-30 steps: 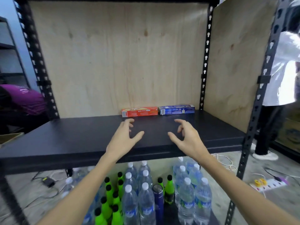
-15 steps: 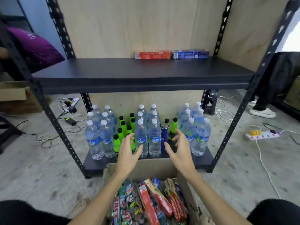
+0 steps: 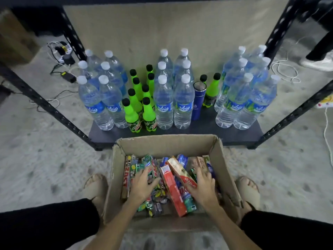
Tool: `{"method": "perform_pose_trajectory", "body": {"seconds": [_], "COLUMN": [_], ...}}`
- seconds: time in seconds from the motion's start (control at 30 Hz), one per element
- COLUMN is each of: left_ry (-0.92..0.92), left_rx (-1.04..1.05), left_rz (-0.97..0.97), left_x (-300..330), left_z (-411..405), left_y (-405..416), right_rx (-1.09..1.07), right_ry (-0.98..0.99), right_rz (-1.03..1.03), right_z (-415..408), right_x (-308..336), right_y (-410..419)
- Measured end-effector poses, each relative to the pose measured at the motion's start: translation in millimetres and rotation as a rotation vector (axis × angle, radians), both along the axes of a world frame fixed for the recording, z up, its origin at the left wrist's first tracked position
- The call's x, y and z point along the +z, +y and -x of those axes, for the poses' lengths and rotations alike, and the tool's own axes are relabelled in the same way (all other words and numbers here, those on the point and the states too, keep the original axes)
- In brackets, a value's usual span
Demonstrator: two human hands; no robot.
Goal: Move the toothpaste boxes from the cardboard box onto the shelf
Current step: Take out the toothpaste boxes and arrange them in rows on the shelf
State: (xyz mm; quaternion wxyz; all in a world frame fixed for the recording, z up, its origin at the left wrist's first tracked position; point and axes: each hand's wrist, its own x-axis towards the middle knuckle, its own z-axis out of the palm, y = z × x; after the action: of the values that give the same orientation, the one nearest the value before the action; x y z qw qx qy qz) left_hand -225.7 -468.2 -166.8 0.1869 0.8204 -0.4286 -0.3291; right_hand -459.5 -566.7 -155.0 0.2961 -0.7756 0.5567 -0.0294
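Whereas a second ago both hands hovered empty over the upper shelf, the left hand (image 3: pixel 144 184) and right hand (image 3: pixel 202 183) now lie spread on the toothpaste boxes (image 3: pixel 173 184) inside the carton (image 3: pixel 167 143), grip not yet closed; the next pick is beginning.

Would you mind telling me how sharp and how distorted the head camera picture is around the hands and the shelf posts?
Head view: the left hand and right hand are smeared by motion blur inside the cardboard box; the water bottles read sharper, labels legible; wide-angle distortion splays the shelf posts outward; corners darken.
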Motion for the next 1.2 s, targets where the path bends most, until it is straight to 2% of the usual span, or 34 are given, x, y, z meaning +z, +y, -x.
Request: {"method": "perform_pose_trajectory", "body": {"seconds": [0.17, 0.27, 0.37, 0.47, 0.53, 0.6, 0.73, 0.83, 0.93, 1.07, 1.2], "left_ry": [-0.088, -0.110, -0.044, 0.240, 0.347, 0.371, 0.251, 0.177, 0.246, 0.248, 0.229], "left_rx": [-0.110, -0.136, -0.127, -0.104, -0.127, -0.187, -0.167, -0.119, -0.036, 0.055, 0.093], "left_rz": [-0.059, -0.150, -0.113, -0.027, -0.015, 0.017, 0.103, 0.280, 0.479, 0.623, 0.788], "left_x": [-11, -14, -15, -3, 10, 26, 62, 100, 149, 211, 278], "left_z": [14, 18, 15, 8, 0, -10, -37, -56, -72, -87, -89], "left_y": [-42, -57, -62, -61, -52, -41, -22, -14, -3, 7, 4], "right_rx": [0.024, 0.038, -0.023, -0.042, -0.032, -0.018, -0.009, 0.012, 0.055, 0.134, 0.204], "right_ry": [0.126, 0.171, 0.104, -0.008, -0.103, -0.181, -0.234, -0.270, -0.312, -0.419, -0.439], "right_rz": [-0.050, -0.001, -0.056, -0.092, -0.042, 0.043, 0.172, 0.275, 0.386, 0.516, 0.652], "right_z": [-12, -11, -6, 2, 5, 3, -7, -8, -5, 5, 15], "right_x": [-27, -32, -27, -22, -15, -3, 24, 56, 102, 176, 258], "right_y": [-1, 0, -2, -2, -1, -2, -12, -22, -35, -59, -83]}}
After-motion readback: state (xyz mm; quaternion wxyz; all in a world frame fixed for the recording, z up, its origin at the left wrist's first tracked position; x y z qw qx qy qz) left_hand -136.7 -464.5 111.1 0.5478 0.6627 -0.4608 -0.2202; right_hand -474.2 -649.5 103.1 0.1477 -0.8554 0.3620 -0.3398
